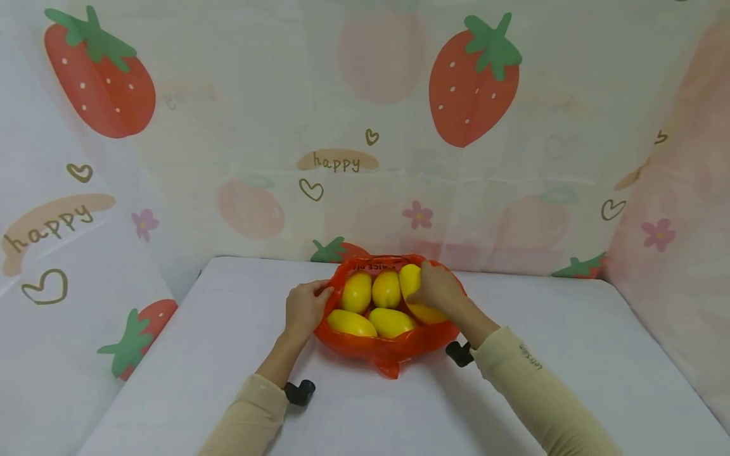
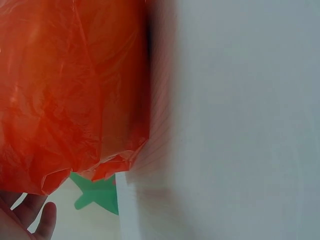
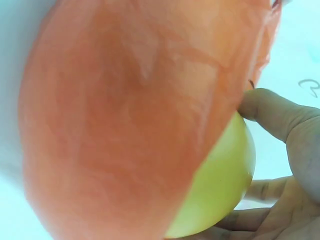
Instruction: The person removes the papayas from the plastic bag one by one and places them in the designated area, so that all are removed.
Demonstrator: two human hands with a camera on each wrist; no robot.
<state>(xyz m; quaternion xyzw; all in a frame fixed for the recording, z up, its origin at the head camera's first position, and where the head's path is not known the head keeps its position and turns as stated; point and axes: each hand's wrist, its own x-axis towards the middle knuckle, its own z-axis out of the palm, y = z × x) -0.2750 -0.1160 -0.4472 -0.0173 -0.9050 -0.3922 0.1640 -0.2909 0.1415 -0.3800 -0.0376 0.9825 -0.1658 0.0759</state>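
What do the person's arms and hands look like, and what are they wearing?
The left sleeve and right sleeve are cream; the right one carries small dark lettering. A small black piece shows at the end of each. The left hand and right hand are bare, without gloves.

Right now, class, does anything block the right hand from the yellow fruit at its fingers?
Nothing visible stands between the right hand and the bare end of the yellow fruit; in the right wrist view, the red bag hides the rest.
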